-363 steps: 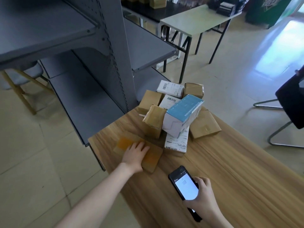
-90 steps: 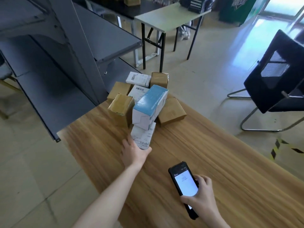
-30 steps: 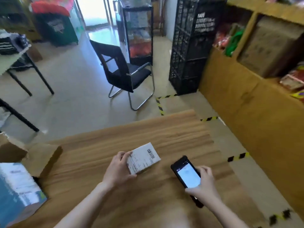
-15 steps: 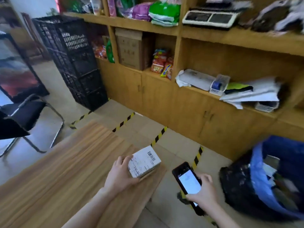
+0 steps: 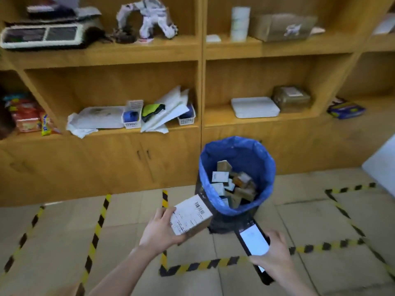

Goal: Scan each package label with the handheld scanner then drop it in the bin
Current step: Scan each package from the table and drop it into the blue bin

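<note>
Head view: the person looks down at both hands, held over a tiled floor.
Left hand (image 5: 159, 231): grasps the package (image 5: 198, 227) by its near-left end, with the fingers wrapped over the edge and the palm beneath it.
Package: a small brown carton held in the air, its white shipping label (image 5: 187, 215) facing up and the barcode (image 5: 199, 207) at the far end. It sits to the left of the right hand and does not touch the scanner.
Right hand (image 5: 275, 256): curled round the near end of the handheld scanner (image 5: 253, 242).
Handheld scanner: black and phone-shaped, with a lit white screen facing up. Its far end points away from the person, just right of the package.
Bin (image 5: 220, 221): stands on the floor beyond both hands, roughly between them. A blue liner (image 5: 264, 165) is folded over its rim, and the package's far corner overlaps its near-left side.
Cartons in the bin (image 5: 239, 182): several small ones, some with white labels.
Floor tape (image 5: 96, 233): yellow-and-black stripes run under and beside the hands.
Wooden shelving (image 5: 201, 92): stands past the bin and holds papers, white baskets (image 5: 132, 116) and a scale (image 5: 42, 36).
</note>
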